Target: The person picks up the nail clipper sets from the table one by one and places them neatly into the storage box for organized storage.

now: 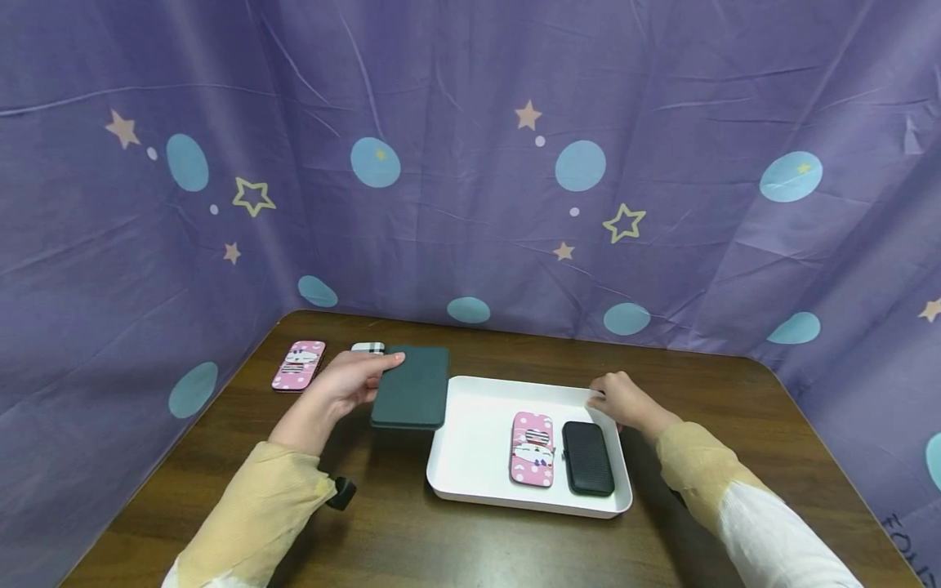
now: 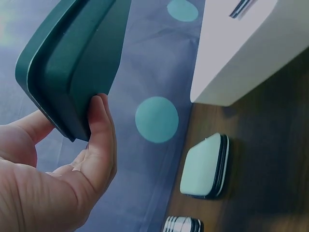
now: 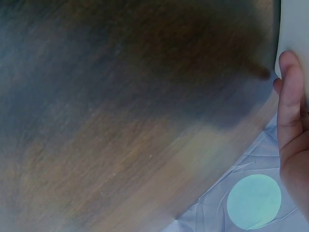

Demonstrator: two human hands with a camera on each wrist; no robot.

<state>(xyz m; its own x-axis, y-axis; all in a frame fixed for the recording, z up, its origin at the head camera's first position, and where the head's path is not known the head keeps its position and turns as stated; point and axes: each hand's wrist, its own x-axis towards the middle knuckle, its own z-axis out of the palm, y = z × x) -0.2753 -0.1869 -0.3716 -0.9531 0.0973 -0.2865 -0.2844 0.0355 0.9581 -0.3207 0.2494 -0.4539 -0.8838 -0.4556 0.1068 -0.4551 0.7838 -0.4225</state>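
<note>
My left hand (image 1: pixel 356 378) pinches a flat, dark green case (image 1: pixel 413 387) by its left side, with the thumb on top. The left wrist view shows the case (image 2: pixel 72 63) raised, with fingers (image 2: pixel 100 121) curled against its underside. Beside it stands a shallow white tray (image 1: pixel 470 457), and the case overlaps the tray's left edge in the head view. My right hand (image 1: pixel 625 400) grips the tray's far right corner, fingers bent over the rim. Inside the tray lie a pink cartoon-print case (image 1: pixel 532 469) and a black textured case (image 1: pixel 588 459), side by side.
Another pink cartoon case (image 1: pixel 298 366) lies at the table's far left. A white case with dark stripes (image 1: pixel 367 348) is partly hidden behind my left hand. The left wrist view also shows a pale mint case (image 2: pixel 203 166). A purple curtain (image 1: pixel 470 163) hangs behind the wooden table (image 1: pixel 515 547).
</note>
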